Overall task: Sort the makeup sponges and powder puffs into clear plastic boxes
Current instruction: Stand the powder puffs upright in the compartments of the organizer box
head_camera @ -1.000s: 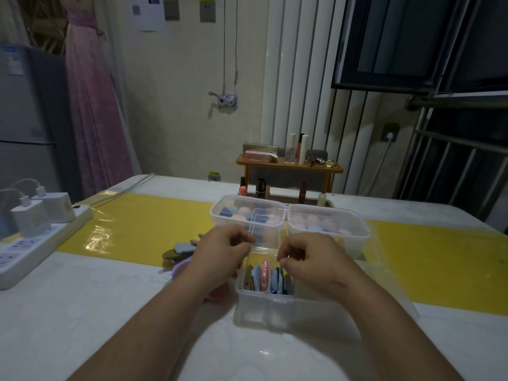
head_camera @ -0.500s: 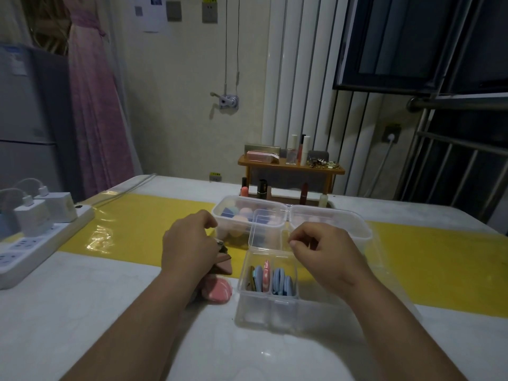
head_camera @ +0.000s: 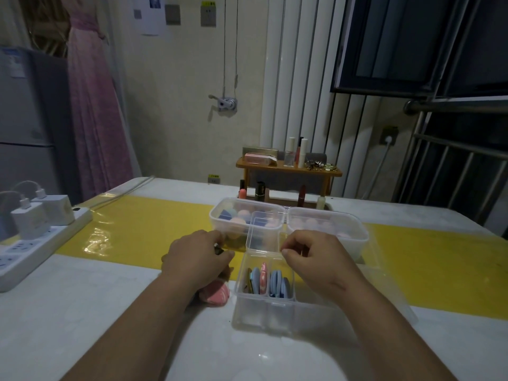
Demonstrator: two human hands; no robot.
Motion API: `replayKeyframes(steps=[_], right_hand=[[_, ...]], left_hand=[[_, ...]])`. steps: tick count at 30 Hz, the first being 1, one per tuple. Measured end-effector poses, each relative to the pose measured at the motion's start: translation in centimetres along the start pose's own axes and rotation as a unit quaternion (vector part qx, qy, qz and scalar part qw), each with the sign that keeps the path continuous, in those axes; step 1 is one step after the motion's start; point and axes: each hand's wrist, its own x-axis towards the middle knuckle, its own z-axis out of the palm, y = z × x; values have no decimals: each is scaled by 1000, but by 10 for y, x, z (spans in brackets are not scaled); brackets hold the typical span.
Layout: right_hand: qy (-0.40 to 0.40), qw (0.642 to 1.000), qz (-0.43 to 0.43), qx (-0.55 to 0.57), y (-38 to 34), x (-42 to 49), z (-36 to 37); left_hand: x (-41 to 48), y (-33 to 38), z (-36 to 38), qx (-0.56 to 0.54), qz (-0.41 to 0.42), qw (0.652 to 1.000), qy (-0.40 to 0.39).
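Note:
A divided clear box [head_camera: 264,307] stands in front of me with flat blue and pink powder puffs [head_camera: 265,277] upright in its left compartments. My left hand [head_camera: 196,259] is just left of it, fingers curled and pinching a dark flat puff [head_camera: 219,250] that is mostly hidden. A pink puff [head_camera: 217,294] lies under that wrist. My right hand [head_camera: 312,257] hovers over the box's far right side, fingers curled with nothing visible in them. Behind stand a small clear box [head_camera: 261,235], a box of coloured sponges [head_camera: 220,215] and a box of pale pink sponges [head_camera: 354,232].
A white power strip [head_camera: 35,251] with two chargers lies along the table's left edge. A yellow band [head_camera: 137,229] crosses the table. A clear lid [head_camera: 395,298] lies right of the divided box. A wooden shelf [head_camera: 288,170] with cosmetics stands at the far edge.
My left hand moved left from the divided box down to the loose puffs beside it and took hold of a dark one. My right hand stayed above the box.

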Motion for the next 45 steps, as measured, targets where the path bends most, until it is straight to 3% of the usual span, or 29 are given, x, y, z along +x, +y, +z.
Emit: replayKeyframes(steps=[10,21,23,25,28,33,41,45], right_hand=[[-1,1000,-2,5,2,0,1],[6,1000,-6,15,4,1,2],[7,1000,-7,15,4,2,2],[9,1000,-5,17,5,2,2],[12,1000,-5,23,6,2,2],[16,999,-1,35,5,3,1],[1,998,-13,63,-3,-1,-3],[8,996,-35,78,-5,-1,-6]], left_hand=[[-1,1,1,53,13,998,-31],[-5,15,-19,54,84,984,145],[-7,16,-20,1,73,985,155],[-9,19,-19,-132,47,979,149],[-13,23,-15,-335,-6,933,128],[-12,27,-15,-385,3,910,155],[-17,38,-18,-549,2,834,48],[-20,42,-18,-558,47,829,9]])
